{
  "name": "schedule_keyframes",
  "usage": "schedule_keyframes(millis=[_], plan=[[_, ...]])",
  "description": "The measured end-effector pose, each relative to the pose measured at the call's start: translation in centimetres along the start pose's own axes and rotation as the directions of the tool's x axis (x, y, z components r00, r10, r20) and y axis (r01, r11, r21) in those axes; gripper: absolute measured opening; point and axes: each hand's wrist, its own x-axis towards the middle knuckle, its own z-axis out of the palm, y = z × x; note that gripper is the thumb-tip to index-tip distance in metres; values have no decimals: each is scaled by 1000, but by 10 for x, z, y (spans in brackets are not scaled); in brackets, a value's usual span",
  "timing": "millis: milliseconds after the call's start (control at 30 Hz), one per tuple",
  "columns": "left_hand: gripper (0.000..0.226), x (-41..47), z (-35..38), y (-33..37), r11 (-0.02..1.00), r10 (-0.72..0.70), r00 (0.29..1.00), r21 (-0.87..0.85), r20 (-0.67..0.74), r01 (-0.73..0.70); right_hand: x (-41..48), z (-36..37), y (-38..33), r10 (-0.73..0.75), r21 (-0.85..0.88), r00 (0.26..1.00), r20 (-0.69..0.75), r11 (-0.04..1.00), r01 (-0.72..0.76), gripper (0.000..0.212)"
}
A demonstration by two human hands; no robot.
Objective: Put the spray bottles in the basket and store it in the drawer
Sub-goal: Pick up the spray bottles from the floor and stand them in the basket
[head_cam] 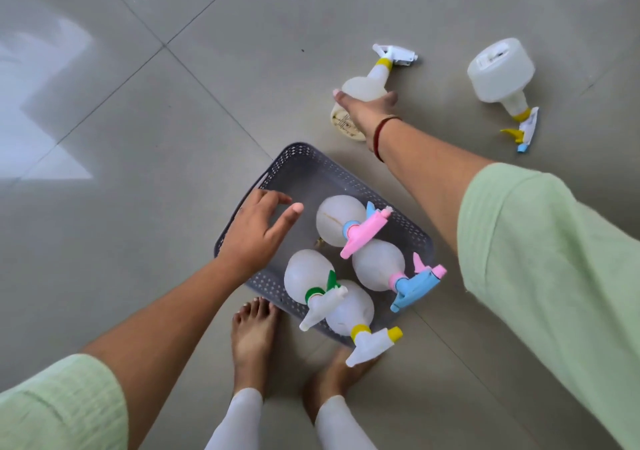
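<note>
A grey perforated basket [304,169] sits on the floor in front of my feet. Several white spray bottles stand in it, among them one with a pink trigger [341,219], one with a blue trigger [379,264] and one with a green collar [306,275]. My left hand [258,233] hovers over the basket's left rim with fingers spread, holding nothing. My right hand [369,107] reaches beyond the basket and grips a white spray bottle with a yellow collar [372,81] lying on the floor. Another white bottle with a yellow collar [498,74] lies to the far right.
Grey tiled floor [138,120] stretches to the left and beyond, with a bright light patch at the far left. My bare feet [254,332] stand right against the basket's near edge. No drawer is in view.
</note>
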Motion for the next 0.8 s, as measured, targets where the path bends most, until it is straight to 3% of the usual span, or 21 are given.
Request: schedule_keyframes(millis=[133, 333, 433, 467, 567, 633, 733, 800], plan=[[64, -10, 5, -12, 999, -39, 999, -39, -22, 38, 11, 5, -3, 49, 176, 999, -15, 983, -46, 97], [40, -30, -5, 4, 990, -132, 989, -48, -71, 129, -18, -30, -1, -4, 173, 998, 55, 985, -5, 88], [33, -36, -28, 32, 970, -201, 972, -161, -125, 180, -51, -54, -12, -137, 150, 979, 154, 982, 113, 75], [28, -37, -36, 44, 932, -265, 953, -291, -146, 215, -64, -61, -16, -197, 142, 959, 205, 975, 170, 75], [22, -24, -63, 79, 642, -496, 862, -712, -102, 285, -104, -74, -23, -341, 94, 892, 298, 940, 328, 81], [21, -18, -72, 97, 584, -529, 840, -770, -121, 257, -129, -76, -25, -382, 66, 852, 359, 921, 385, 84], [51, 7, -93, 112, 546, -527, 841, -806, -119, 228, -162, -63, -20, -423, 36, 770, 477, 885, 464, 87], [57, 14, -104, 117, 478, -514, 856, -845, -48, 240, -179, -49, -11, -420, 21, 719, 554, 870, 493, 88]])
